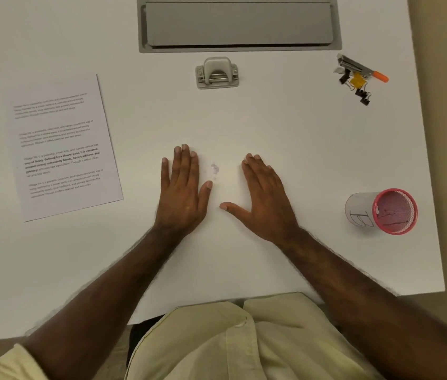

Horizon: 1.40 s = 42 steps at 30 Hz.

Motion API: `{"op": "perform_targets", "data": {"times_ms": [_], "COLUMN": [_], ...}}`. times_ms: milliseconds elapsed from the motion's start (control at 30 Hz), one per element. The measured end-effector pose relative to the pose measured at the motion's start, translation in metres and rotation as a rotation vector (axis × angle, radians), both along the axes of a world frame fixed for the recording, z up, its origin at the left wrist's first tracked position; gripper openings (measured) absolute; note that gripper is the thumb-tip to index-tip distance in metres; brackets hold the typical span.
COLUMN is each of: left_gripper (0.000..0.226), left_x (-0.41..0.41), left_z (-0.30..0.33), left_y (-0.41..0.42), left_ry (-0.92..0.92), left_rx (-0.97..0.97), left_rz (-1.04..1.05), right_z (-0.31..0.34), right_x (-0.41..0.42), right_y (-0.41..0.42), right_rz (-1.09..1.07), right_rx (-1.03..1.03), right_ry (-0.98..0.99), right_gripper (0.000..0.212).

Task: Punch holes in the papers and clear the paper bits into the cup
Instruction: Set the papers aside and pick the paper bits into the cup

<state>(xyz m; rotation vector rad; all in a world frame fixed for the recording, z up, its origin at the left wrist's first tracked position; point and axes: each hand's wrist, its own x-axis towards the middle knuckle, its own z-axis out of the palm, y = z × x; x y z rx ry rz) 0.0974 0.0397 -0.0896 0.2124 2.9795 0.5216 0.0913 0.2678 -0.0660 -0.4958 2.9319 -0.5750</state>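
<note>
both hands [225, 193] flat, flanking paper bits [215, 168]

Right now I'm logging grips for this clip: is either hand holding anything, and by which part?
Nothing is held. The left hand and right hand lie flat and open on the table, either side of the paper bits.
</note>
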Motion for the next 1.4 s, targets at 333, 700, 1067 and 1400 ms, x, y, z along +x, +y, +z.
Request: {"op": "perform_targets", "data": {"times_ms": [333,700,1067,1400], "left_gripper": [0.065,0.062,0.064,0.065], "left_x": [-0.002,0.035,0.017,0.015], "left_z": [0.005,-0.002,0.012,0.011], "left_y": [-0.004,-0.008,0.002,-0.007], "left_ry": [-0.019,0.053,-0.092,-0.085], "left_rx": [-0.027,0.145,0.047,0.043], "left_rz": [-0.146,-0.119,0.014,-0.096], "right_z": [-0.001,-0.006,-0.024,-0.021], "right_x": [-0.047,-0.023,-0.004,-0.008], "right_y": [-0.029,-0.018,-0.024,-0.032], "right_rz": [0.173,0.204,0.075,0.135], "right_rx": [0.177,0.082,0.224,0.288], "right_ry": [-0.033,-0.023,0.045,0.037], "right_gripper": [0.091,0.087,0.098,0.095]}}
